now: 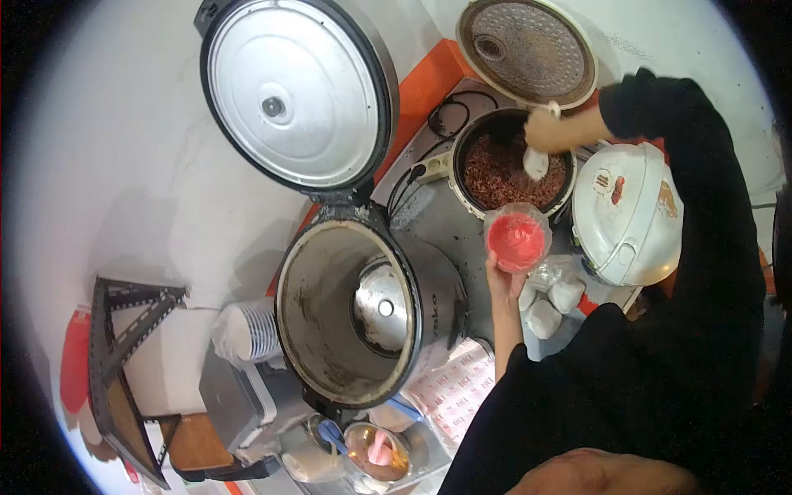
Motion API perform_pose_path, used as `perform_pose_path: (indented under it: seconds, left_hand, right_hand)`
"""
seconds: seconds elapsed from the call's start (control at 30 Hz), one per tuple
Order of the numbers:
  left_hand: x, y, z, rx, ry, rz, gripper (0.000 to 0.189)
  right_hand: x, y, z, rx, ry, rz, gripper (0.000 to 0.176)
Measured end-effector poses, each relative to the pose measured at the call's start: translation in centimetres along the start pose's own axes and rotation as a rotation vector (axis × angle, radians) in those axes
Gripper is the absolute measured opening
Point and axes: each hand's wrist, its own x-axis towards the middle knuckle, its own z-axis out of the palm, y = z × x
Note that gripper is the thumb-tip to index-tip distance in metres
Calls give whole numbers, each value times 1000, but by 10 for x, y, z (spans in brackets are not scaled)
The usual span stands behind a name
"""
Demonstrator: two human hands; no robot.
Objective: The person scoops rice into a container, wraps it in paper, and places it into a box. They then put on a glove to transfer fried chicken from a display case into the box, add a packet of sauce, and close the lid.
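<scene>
My left hand (506, 279) holds a small pink bowl (517, 241) lined with clear plastic, close to the rim of a rice cooker. That cooker's pot (464, 136) stands open with reddish-brown rice (495, 175) in it. Over the pot, my right hand (543, 130) is closed round a white rice paddle (536, 163), its blade down at the rice. Small white wrapped bundles (544, 318) lie beside my left hand, along with some clear plastic (554, 271).
A large open cooker (346, 309), its lid (293, 95) raised, stands at centre left. A closed white rice cooker (629, 214) sits right of the rice. Below are printed wrapping paper (454, 392), a metal bowl (396, 462) with a pink utensil, and stacked containers (247, 330).
</scene>
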Motion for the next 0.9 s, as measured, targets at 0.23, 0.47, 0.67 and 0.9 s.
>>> perform_pose_path:
  seconds: [0.23, 0.47, 0.67, 0.9]
  left_hand:
    - [-3, 4, -10, -68, 28, -17, 61]
    - [-3, 2, -8, -53, 96, -10, 63]
    - [0, 0, -9, -78, 43, -5, 63]
    - [2, 1, -8, -23, 93, 6, 65]
  right_hand:
    - [41, -6, 8, -77, 110, -190, 17]
    - [61, 2, 18, -96, 228, -261, 19]
    - [66, 5, 23, 27, 424, -419, 40]
    - [55, -13, 29, 288, 305, -416, 48]
